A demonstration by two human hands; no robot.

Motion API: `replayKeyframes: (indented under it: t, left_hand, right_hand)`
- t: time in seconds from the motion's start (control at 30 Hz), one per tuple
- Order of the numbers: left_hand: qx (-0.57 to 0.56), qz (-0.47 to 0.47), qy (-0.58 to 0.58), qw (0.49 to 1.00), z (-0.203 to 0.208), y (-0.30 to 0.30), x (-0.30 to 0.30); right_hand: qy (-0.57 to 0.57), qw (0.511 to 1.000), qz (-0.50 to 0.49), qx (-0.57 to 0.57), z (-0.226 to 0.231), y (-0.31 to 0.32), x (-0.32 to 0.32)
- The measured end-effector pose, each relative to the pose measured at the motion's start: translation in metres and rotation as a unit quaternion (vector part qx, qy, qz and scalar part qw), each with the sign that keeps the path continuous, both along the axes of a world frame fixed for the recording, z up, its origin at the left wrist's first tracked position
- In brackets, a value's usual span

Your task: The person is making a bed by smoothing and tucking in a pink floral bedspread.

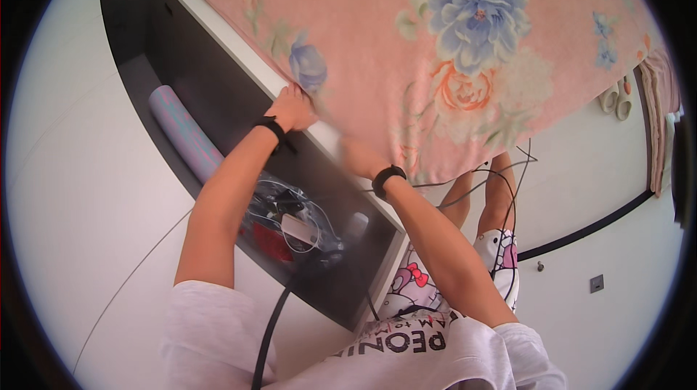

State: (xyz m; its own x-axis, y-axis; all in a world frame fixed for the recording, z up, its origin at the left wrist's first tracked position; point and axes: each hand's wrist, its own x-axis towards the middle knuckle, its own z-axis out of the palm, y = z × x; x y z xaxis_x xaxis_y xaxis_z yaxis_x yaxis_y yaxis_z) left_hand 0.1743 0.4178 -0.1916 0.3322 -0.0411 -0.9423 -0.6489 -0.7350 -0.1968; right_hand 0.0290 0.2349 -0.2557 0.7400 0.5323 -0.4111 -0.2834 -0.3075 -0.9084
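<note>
A pink floral bed sheet (377, 49) covers the bed, and its edge lies along a white ledge (239, 40). My left hand (292, 109) is at that edge, its fingers closed on the sheet where it meets the ledge. Nearer to me, my right hand (359, 157) is at the sheet's lower border, beside the same ledge. Motion smears its fingers, so their hold is unclear. Both wrists wear black bands. Below my arms is a long dark storage compartment (200, 63) bordered by the white ledge.
Inside the compartment lie a rolled purple and teal mat (185, 132), a clear plastic bag (330, 241) with cables, and a red item (270, 241). Black cables (465, 194) hang by my legs. Pale slippers (623, 105) are on the floor at the right, near a pink curtain (657, 121).
</note>
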Motion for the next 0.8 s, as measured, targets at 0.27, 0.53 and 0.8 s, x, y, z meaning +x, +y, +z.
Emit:
replayKeyframes:
  t: [0.27, 0.53, 0.8]
  left_hand:
    - [-0.088, -0.063, 0.069, 0.992, 0.011, -0.016, -0.007]
    - [-0.134, -0.019, -0.065, 0.989, 0.003, -0.053, -0.025]
    - [-0.359, -0.065, -0.075, 0.928, 0.005, -0.054, -0.027]
  right_hand:
    - [-0.045, 0.986, -0.042, -0.156, 0.054, -0.029, -0.003]
    - [-0.161, 0.956, 0.099, -0.223, 0.017, -0.004, 0.019]
    - [-0.068, 0.961, 0.148, -0.224, 0.014, 0.005, -0.005]
